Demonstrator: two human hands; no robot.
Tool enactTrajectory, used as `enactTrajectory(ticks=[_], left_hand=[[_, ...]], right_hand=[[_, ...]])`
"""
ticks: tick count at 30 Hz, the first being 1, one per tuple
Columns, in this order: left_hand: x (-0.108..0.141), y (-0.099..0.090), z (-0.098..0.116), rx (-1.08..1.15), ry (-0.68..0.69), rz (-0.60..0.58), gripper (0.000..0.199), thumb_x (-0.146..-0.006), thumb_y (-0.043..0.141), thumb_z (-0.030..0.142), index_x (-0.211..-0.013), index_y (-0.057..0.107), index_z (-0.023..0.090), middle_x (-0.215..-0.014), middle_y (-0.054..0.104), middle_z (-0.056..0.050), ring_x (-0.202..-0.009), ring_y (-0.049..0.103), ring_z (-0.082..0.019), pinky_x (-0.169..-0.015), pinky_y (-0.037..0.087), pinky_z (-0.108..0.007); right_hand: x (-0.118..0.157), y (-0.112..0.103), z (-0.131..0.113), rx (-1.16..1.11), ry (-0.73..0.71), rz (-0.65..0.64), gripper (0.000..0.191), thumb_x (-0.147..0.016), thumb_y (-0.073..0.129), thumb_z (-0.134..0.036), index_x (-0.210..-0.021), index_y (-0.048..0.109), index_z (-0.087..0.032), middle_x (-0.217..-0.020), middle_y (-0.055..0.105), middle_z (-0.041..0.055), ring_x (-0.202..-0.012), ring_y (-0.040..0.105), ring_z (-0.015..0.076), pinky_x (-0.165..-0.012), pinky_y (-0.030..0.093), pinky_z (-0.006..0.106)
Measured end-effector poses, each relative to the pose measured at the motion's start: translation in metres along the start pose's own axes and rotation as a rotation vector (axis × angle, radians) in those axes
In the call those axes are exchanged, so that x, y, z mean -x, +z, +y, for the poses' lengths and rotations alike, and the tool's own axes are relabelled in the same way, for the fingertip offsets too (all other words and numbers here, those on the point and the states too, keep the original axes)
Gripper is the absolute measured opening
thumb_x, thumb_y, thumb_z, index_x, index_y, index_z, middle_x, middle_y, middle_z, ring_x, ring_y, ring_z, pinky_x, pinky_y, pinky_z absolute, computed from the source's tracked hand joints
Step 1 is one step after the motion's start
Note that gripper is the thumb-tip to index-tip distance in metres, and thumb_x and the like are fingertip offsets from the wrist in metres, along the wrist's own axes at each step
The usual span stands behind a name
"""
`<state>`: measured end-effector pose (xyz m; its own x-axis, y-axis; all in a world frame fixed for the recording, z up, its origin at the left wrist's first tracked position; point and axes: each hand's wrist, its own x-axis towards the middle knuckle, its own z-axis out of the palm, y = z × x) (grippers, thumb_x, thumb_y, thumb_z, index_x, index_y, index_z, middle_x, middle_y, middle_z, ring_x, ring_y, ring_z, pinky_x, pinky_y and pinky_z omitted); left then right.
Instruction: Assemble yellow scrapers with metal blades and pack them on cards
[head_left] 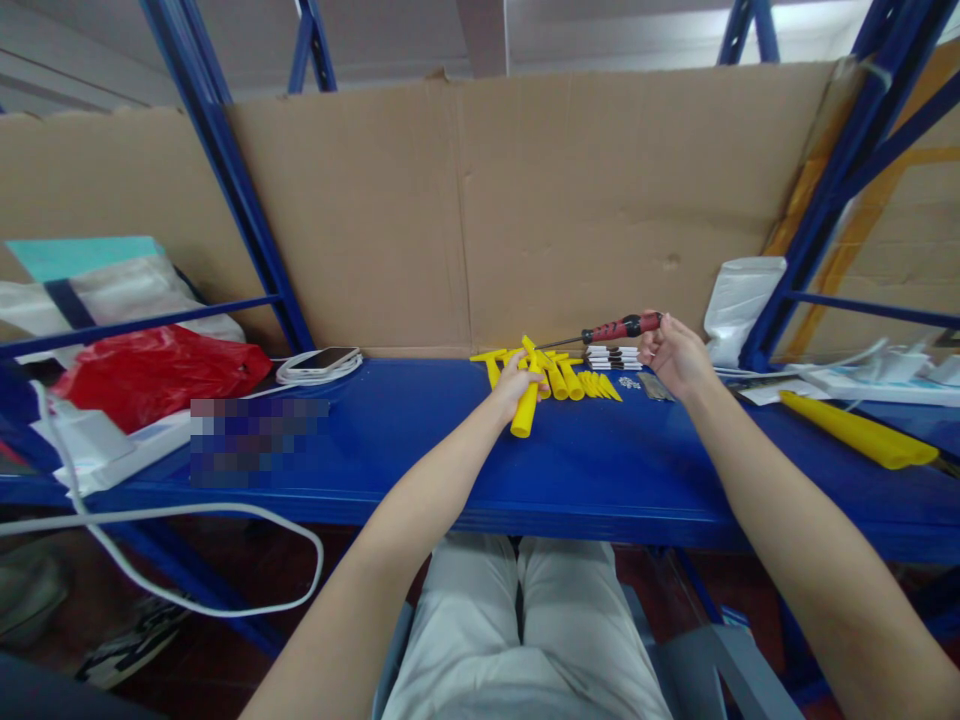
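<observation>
In the right hand, above the blue metal counter, pinching the butt of a long, red-and-black-handled metal screwdriver, aimed left, nearly level. Across to the left hand: wrapped round a yellow plastic tube-stemmed piece, pointing lengthwise away from the body, far end meeting the screwdriver's line just beyond that hand. Touching at the tip? Impossible to tell.
</observation>
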<state>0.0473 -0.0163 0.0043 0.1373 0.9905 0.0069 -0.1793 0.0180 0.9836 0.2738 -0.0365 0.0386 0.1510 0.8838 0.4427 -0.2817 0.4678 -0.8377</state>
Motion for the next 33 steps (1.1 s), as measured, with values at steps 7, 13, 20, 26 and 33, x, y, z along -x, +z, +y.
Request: enactTrajectory(ticks=[7,13,20,26,33], left_hand=[[0.0012,0.0004,0.0008,-0.013,-0.005,0.007,0.076,-0.071,0.049,0.0,-0.14,0.03,0.025,-0.103,0.063,-0.009,-0.055,0.058,-0.01,-0.04,0.04,-0.018],[0.0029,0.0012,0.0011,0.003,0.005,-0.022,0.074,-0.07,0.048,-0.002,-0.138,0.031,0.025,-0.098,0.063,-0.007,-0.046,0.052,-0.008,-0.039,0.039,-0.018],[0.0019,0.0005,0.0011,-0.001,0.006,-0.021,0.072,-0.071,0.05,0.0,-0.135,0.034,0.027,-0.094,0.062,-0.004,-0.046,0.053,-0.006,-0.038,0.038,-0.016],[0.0004,0.0002,-0.0006,-0.003,-0.001,-0.001,0.073,-0.072,0.052,0.0,-0.136,0.033,0.029,-0.096,0.062,-0.004,-0.05,0.055,-0.008,-0.04,0.039,-0.017],[0.0011,0.0012,-0.0016,-0.007,0.017,-0.016,0.072,-0.071,0.05,-0.001,-0.135,0.033,0.027,-0.095,0.062,-0.004,-0.046,0.053,-0.006,-0.038,0.038,-0.016]], right_hand=[[-0.0008,-0.0003,-0.0001,-0.011,0.012,0.02,0.033,-0.071,0.072,-0.043,-0.07,0.047,-0.022,-0.055,0.051,-0.0063,-0.045,0.049,0.0069,-0.042,0.042,0.018],[-0.005,-0.0014,0.0031,-0.041,0.018,0.097,0.042,-0.066,0.074,-0.051,-0.067,0.044,-0.022,-0.049,0.047,-0.0068,-0.042,0.047,0.007,-0.039,0.041,0.018],[-0.0029,-0.0014,0.003,-0.004,0.012,0.034,0.036,-0.073,0.066,-0.056,-0.075,0.053,-0.022,-0.042,0.042,-0.0073,-0.036,0.041,0.0075,-0.035,0.036,0.019],[0.0009,0.0013,-0.0025,-0.037,0.01,-0.008,0.02,-0.079,0.064,-0.041,-0.086,0.057,-0.023,-0.057,0.06,-0.004,-0.044,0.051,0.0091,-0.042,0.043,0.02],[-0.0002,0.0008,-0.0014,-0.061,0.002,0.027,0.022,-0.077,0.067,-0.038,-0.074,0.052,-0.022,-0.054,0.057,-0.0054,-0.043,0.048,0.0072,-0.043,0.043,0.019]])
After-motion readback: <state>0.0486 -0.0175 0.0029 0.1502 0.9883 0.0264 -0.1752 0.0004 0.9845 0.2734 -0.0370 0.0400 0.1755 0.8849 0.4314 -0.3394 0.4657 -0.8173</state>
